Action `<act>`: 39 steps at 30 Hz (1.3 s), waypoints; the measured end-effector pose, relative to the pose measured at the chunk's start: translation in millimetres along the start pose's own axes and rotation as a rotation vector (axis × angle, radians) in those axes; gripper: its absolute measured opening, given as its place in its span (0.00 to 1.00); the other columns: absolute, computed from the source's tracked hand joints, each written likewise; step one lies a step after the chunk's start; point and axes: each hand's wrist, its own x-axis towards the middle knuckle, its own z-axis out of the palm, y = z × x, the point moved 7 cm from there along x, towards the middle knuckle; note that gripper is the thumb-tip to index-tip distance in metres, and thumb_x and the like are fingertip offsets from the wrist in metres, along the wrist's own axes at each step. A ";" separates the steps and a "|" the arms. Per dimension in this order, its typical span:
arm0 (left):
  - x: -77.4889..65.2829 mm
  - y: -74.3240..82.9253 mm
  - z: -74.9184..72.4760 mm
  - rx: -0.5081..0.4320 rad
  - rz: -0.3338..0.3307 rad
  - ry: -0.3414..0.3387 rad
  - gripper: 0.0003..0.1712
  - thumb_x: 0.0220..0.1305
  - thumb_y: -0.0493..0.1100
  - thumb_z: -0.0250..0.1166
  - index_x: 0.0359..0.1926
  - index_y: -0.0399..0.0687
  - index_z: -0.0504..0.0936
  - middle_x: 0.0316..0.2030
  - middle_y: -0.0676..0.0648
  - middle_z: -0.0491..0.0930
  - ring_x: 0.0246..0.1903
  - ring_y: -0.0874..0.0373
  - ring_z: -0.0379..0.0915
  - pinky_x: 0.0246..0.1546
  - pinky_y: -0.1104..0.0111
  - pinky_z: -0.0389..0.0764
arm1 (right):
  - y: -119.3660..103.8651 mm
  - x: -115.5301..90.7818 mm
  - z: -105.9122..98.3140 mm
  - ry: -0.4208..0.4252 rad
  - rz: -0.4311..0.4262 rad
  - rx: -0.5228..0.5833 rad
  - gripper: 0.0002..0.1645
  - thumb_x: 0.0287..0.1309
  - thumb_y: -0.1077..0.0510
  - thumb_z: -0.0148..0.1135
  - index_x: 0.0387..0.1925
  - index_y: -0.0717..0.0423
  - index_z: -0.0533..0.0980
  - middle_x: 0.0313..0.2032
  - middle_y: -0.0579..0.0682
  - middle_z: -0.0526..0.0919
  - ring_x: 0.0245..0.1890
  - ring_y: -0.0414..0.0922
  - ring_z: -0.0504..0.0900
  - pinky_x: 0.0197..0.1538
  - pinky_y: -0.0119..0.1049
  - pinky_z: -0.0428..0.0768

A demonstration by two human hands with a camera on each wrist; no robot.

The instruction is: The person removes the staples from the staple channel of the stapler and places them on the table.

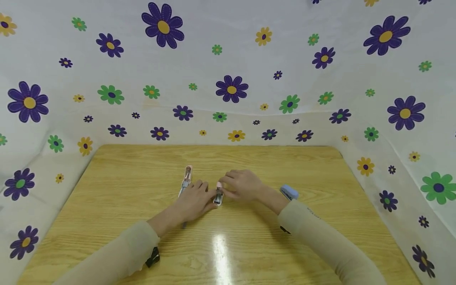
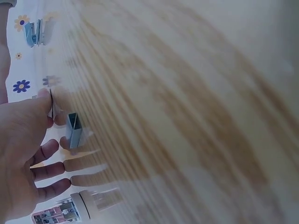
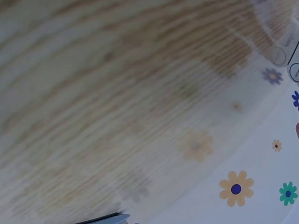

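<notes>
At the table's centre, a small pink-ended pale case [image 1: 218,196] shows metal inside and resembles a clip dispenser. Thumb and forefinger of my left hand [image 1: 195,200] grip its near end; in the left wrist view its other fingers spread above the wood. My right hand [image 1: 246,185] pinches the pink far end. A small hollow metal piece [image 2: 74,131] stands by the left fingers in the left wrist view. Left of that hand lies a longer, pink-tipped clear object [image 1: 187,177], partly hidden. In the right wrist view, a pale surface with a round mark [image 3: 294,72] is cut off.
A blue stapler [image 1: 289,192] lies beside my right forearm. In the left wrist view, a clear container with pinkish contents [image 2: 58,212] is near the bottom edge. Flower-printed cloth [image 1: 199,71] rises behind and beside the wooden table [image 1: 142,162].
</notes>
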 end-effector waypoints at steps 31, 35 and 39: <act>1.5 0.2 -0.1 -0.012 -0.003 -0.004 0.20 0.73 0.66 0.61 0.47 0.57 0.78 0.40 0.47 0.79 0.39 0.52 0.72 0.36 0.62 0.77 | 40.7 3.2 16.4 -0.112 0.280 -0.008 0.20 0.78 0.43 0.57 0.55 0.49 0.84 0.47 0.49 0.90 0.46 0.47 0.90 0.48 0.40 0.89; 2.2 -0.5 1.1 -0.016 -0.011 -0.019 0.19 0.74 0.66 0.61 0.47 0.57 0.78 0.41 0.47 0.78 0.40 0.52 0.72 0.38 0.61 0.78 | 38.6 3.4 9.1 -0.071 0.269 -0.028 0.18 0.76 0.43 0.59 0.54 0.49 0.84 0.46 0.49 0.90 0.46 0.47 0.90 0.47 0.40 0.89; 2.2 -0.3 1.3 -0.021 -0.009 -0.025 0.19 0.74 0.65 0.61 0.48 0.57 0.78 0.41 0.47 0.78 0.41 0.52 0.73 0.38 0.60 0.79 | 33.5 1.5 -1.5 -0.009 0.242 -0.039 0.16 0.73 0.45 0.64 0.52 0.49 0.85 0.43 0.48 0.89 0.42 0.46 0.89 0.43 0.39 0.88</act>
